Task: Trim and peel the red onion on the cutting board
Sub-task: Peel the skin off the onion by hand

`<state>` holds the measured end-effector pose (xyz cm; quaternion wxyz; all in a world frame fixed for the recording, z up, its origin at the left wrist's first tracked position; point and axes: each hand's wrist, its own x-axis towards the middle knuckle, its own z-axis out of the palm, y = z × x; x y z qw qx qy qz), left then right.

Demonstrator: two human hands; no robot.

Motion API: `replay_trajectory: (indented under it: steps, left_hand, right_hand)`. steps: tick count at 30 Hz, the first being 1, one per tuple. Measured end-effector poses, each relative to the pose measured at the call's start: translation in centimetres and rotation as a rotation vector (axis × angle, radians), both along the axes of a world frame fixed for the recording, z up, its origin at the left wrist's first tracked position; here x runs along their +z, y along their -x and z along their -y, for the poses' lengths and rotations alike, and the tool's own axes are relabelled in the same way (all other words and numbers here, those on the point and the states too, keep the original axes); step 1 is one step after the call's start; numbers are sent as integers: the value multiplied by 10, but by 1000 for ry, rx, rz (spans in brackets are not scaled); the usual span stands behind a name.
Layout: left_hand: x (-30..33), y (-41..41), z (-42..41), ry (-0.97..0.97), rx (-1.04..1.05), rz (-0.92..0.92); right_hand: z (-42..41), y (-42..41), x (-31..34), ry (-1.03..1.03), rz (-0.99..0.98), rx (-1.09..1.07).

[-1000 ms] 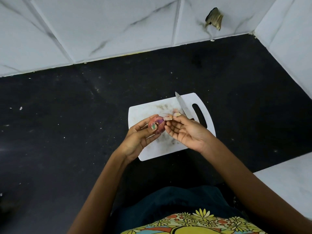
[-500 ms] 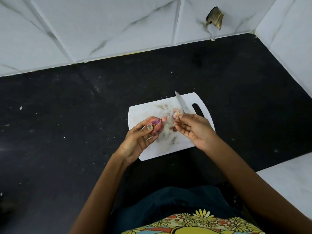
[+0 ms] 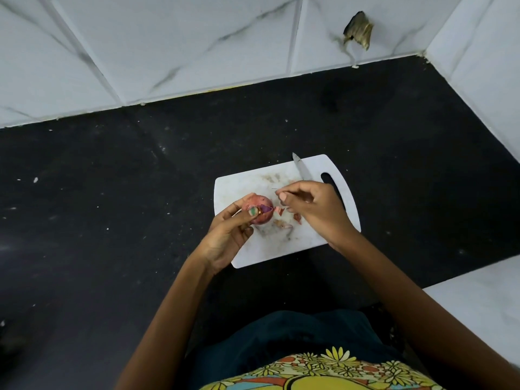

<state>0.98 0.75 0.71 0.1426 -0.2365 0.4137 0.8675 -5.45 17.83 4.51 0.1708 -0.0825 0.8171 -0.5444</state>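
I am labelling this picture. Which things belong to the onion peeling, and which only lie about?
In use: red onion in left hand; right hand; knife; cutting board; skin scraps.
Lying about: white specks on black counter.

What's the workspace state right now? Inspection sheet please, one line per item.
Surface: black counter, pale specks on it.
Job's things: red onion, partly peeled, above white cutting board; knife blade over board's far edge.
Clutter: onion skin scraps on board.
Grippers: left hand grips onion; right hand curled above board, knife blade showing beyond it, grip hidden.
Cables: nothing seen.
Surroundings: marbled white wall tiles, one broken hole.
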Motion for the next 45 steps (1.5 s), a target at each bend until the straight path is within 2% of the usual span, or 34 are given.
replay_trajectory:
  steps: [7,16,25,29,32,34,41,45]
  left_hand:
    - [8,1,-1,155,-51,-42]
    - [12,3,2,250,-69,-30]
    - [11,4,-2,235,-78,-39]
    - [7,1,-1,193,-101,-45]
    - [5,0,1,115,-80,-57]
    - [4,0,2,72,-73,-64]
    - [1,-2,5,55,-71,-44]
    - [-1,-3,6,73,-71,-12]
  right_hand:
    - [11,-2,4,-134,-220,113]
    - [11,-4,10,-191,-228,139]
    - [14,-7,11,-225,-296,102]
    - [12,-3,3,-181,-158,7]
    - [8,1,-4,97,187,-145]
    - [4,0,-11,189,315,-231]
    - [-11,-6,-35,-163,120,-128]
    - [-17,-5,-33,-348,61,60]
